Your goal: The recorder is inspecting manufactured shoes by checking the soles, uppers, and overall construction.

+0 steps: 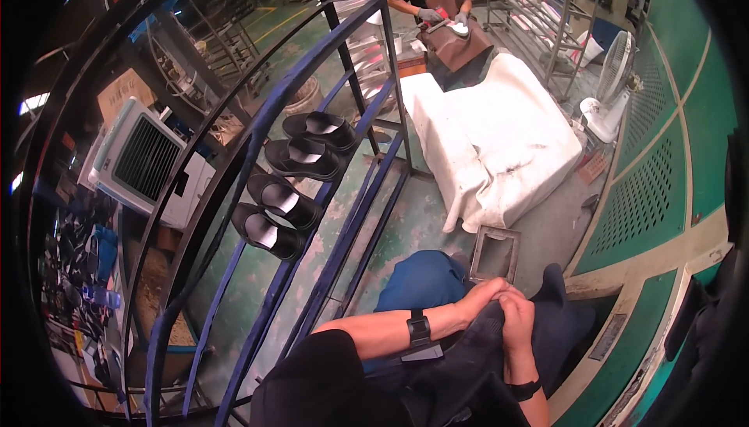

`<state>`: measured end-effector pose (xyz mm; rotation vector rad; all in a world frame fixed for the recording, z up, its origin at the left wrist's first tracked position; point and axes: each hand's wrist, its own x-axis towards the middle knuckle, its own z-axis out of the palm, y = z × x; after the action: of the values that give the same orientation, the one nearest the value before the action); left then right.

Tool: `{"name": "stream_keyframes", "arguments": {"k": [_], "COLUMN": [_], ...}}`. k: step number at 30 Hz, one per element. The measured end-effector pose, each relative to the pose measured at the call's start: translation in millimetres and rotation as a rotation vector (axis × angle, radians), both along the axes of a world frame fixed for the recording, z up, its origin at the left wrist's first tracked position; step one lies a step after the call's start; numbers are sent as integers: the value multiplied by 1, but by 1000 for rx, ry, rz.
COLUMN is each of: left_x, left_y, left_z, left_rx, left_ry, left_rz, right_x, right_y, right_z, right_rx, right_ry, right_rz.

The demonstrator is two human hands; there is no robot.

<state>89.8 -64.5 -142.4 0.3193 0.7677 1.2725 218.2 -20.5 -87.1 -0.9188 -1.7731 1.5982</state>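
My left hand [487, 293] and my right hand [516, 319] meet above my lap, pressed against each other. The fingers of both are closed, and whatever may be between them is hidden. Dark cloth [468, 349] lies beneath my forearms, with blue trousers [417, 280] showing at the knee. A black watch [419, 328] is on my left wrist and a dark band [524, 389] on my right. Just beyond my hands stands a small metal frame [495, 249]. To the left, several black shoes [304, 158] with white paper pieces inside rest in a row on rack bars.
The blue-wrapped metal rack [265, 131] rises close on my left. Ahead sits a bulky shape under a white cloth [499, 134]. Behind it a gloved person [441, 6] holds a white piece. Green machine panels [647, 185] line the right, near a fan [612, 88].
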Motion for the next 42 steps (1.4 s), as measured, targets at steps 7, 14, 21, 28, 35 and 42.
{"name": "stream_keyframes", "arguments": {"k": [7, 14, 21, 28, 35, 42], "left_x": [-4, 1, -4, -2, -12, -3], "left_y": [-2, -6, -5, -12, -5, -7], "left_z": [12, 13, 18, 30, 34, 29], "left_rx": [112, 180, 314, 299, 459, -64], "left_ry": [126, 198, 395, 467, 423, 401], "left_rz": [23, 38, 24, 30, -55, 104], "right_x": [-5, 0, -1, 5, 5, 3], "right_y": [-3, -7, -9, -9, -9, 35], "right_z": [4, 12, 20, 25, 51, 16], "right_rx": [65, 122, 149, 202, 260, -292], "right_ry": [-4, -44, -22, -26, -40, 236], "right_rz": [-44, -51, -43, -13, 31, -80]}}
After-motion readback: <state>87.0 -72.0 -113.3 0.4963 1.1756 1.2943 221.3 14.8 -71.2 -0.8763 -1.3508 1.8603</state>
